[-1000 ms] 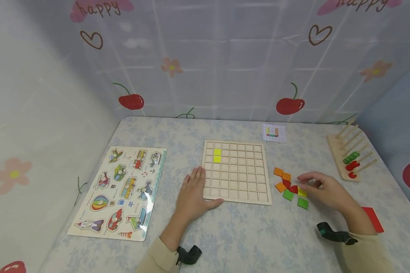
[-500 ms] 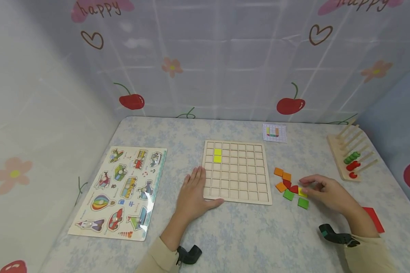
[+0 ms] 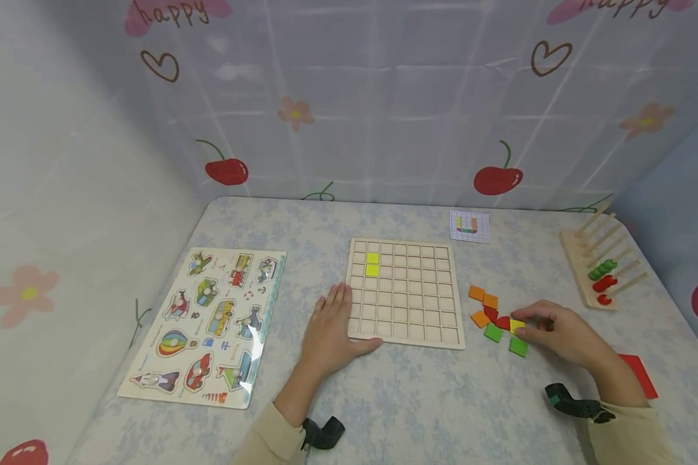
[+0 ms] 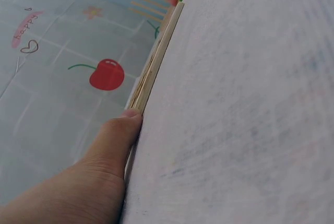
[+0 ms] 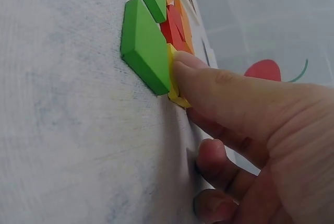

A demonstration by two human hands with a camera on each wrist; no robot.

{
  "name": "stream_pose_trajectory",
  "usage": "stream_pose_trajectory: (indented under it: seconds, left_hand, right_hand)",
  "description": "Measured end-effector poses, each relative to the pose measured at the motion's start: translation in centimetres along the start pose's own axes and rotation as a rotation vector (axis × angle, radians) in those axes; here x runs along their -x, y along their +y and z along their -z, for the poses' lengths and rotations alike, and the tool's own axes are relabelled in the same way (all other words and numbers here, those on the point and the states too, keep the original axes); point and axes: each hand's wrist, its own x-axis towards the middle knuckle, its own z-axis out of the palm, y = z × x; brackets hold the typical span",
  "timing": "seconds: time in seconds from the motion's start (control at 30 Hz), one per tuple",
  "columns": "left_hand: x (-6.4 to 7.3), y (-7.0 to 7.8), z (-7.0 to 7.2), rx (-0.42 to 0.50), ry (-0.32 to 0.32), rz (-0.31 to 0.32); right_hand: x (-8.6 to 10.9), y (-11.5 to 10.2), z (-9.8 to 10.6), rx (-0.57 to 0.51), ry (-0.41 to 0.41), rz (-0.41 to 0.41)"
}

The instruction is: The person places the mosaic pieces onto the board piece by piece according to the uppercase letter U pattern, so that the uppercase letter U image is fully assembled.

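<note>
A wooden grid board [image 3: 407, 314] lies mid-table, with two yellow square tiles [image 3: 372, 264] one above the other in its upper left cells. My left hand [image 3: 328, 336] lies with straight fingers along the board's left edge, its thumb touching the front edge. To the right of the board, my right hand [image 3: 561, 332] pinches a yellow tile [image 3: 516, 326] between thumb and fingers, low over the table. Around that tile lie green tiles [image 5: 145, 46], red pieces [image 3: 491, 314] and orange tiles [image 3: 479, 318]. The thumb covers part of the yellow tile in the right wrist view.
A picture puzzle board [image 3: 203, 329] lies at the left. Behind the grid board sits a small pattern card [image 3: 470, 227]. A wooden peg stand [image 3: 581, 274] with green and red pieces is at the right, and a red flat object [image 3: 638, 376] lies partly behind the right forearm.
My right fingers have come down from beside the yellow tile and closed on it. The left hand has stayed at the board's corner.
</note>
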Motion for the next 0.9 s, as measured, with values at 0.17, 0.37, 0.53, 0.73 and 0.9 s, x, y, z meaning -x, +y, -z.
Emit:
stream_pose_trajectory:
  seconds: [0.17,0.37,0.53,0.73,0.9]
  left_hand:
    - [0.0,0.0,0.0,-0.002,-0.018,0.014]
    - [-0.1,-0.1,-0.1,-0.007,-0.015,0.017]
    - [-0.1,-0.1,-0.1,-0.001,-0.014,0.012]
    - [-0.1,-0.1,-0.1,-0.008,-0.006,0.001]
    - [-0.1,-0.1,0.0,-0.001,-0.01,0.008]
  right_hand:
    - [-0.1,0.1,0.0,0.008,-0.006,-0.035]
    - [-0.4,0.2,0.3,-0.029,-0.036,-0.049]
    - [-0.8,0.0,0.6,-0.046,0.003,-0.029]
    - [-1.9,-1.3,0.8,-0.053,0.045,-0.005]
    - [-3.3,-3.3,0.4,-0.102,0.045,0.005]
